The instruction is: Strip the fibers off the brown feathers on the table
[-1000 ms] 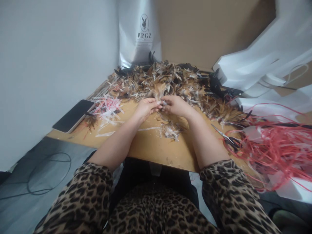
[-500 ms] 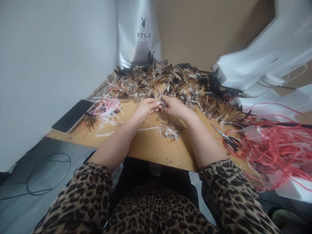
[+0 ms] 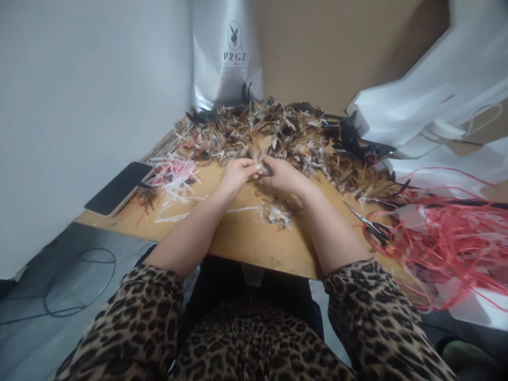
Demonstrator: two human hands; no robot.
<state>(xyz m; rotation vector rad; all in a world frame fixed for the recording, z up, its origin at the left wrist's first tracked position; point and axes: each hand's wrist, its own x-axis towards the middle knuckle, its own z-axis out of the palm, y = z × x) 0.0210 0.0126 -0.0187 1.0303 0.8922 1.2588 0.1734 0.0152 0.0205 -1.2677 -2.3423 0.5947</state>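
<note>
Between my two hands stands a small bunch of brown feathers (image 3: 259, 146), tips pointing away from me. My left hand (image 3: 238, 174) is closed, thumb and fingers pinching the bunch at its base. My right hand (image 3: 281, 174) is curled against the same base from the other side, its fingertips partly hidden. Just beyond lies a wide heap of brown, black and whitish feathers (image 3: 309, 127). Nearer to me, below my right hand, a small feather clump with white bits (image 3: 278, 213) rests on the tabletop (image 3: 254, 246).
A phone (image 3: 119, 189) lies at the left edge, beside pink and white strips (image 3: 177, 173). Scissors (image 3: 369, 223) lie right of my forearm, next to tangled red strips (image 3: 456, 248). A silver bag (image 3: 230, 79) stands behind the feathers; white bags (image 3: 428, 100) are at right.
My right hand has edged slightly left and its fingers have closed in around the base of the feather bunch. My left hand has barely moved.
</note>
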